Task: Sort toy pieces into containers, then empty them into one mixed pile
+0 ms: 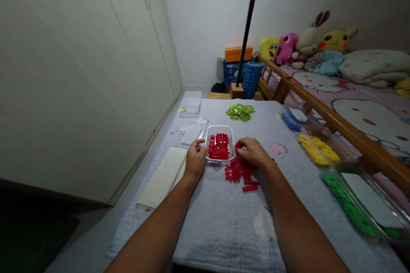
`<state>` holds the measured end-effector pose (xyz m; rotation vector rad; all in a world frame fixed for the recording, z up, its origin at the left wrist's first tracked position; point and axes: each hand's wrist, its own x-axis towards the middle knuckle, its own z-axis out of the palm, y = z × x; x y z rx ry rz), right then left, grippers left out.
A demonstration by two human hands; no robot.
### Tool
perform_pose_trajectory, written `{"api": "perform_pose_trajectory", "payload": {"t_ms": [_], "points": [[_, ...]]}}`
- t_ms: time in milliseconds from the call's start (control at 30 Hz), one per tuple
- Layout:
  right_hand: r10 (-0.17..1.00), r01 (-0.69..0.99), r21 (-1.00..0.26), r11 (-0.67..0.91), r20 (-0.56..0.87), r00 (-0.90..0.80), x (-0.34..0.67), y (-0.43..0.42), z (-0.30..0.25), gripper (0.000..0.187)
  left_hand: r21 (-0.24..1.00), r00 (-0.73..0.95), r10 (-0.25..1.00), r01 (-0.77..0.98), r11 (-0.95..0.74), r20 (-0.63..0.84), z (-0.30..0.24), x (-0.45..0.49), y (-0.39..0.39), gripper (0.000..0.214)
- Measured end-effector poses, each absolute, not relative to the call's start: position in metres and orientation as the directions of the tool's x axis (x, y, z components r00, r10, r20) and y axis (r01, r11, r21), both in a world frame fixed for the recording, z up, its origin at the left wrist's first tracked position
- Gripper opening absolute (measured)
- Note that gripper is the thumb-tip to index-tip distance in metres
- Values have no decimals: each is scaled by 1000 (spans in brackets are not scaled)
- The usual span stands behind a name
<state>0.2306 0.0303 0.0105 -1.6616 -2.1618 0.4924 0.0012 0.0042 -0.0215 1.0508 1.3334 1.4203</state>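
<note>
A clear plastic box (pixel 220 130) with red plastic pieces (pixel 218 146) in it sits on a grey blanket (pixel 221 222). My left hand (pixel 194 160) grips the box's left edge, fingers curled on the rim. My right hand (pixel 253 152) rests closed beside the box's right side, over a loose pile of red pieces (pixel 241 173) on the blanket; whether its fingers pinch a piece is hidden.
A heap of light green pieces (pixel 240 111) lies farther back. Clear boxes of blue (pixel 291 122), yellow (pixel 317 149) and green pieces (pixel 352 209) line the right by a wooden bed rail (pixel 336 119). Lids (pixel 191 133) and a white sheet (pixel 163 177) lie left. A black pole (pixel 247 30) stands behind.
</note>
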Motion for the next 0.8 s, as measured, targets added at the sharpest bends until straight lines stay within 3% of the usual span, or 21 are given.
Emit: {"api": "perform_pose_trajectory", "payload": {"t_ms": [133, 300, 433, 600, 800], "points": [[970, 814, -534, 229, 195, -145, 236, 33, 13, 18, 998, -235, 972, -51, -22, 9, -22, 1, 5, 31], [913, 737, -585, 339, 395, -106, 223, 35, 22, 16, 998, -235, 972, -58, -23, 9, -23, 1, 5, 32], [915, 735, -569, 369, 363, -177, 196, 37, 32, 21, 997, -226, 974, -77, -25, 7, -22, 2, 5, 34], [925, 647, -670, 363, 343, -165, 183, 38, 39, 35, 994, -220, 975, -103, -19, -4, -20, 2, 4, 35], [957, 680, -690, 249, 282, -64, 223, 36, 25, 22, 997, -235, 972, -69, -19, 2, -20, 2, 4, 33]]}}
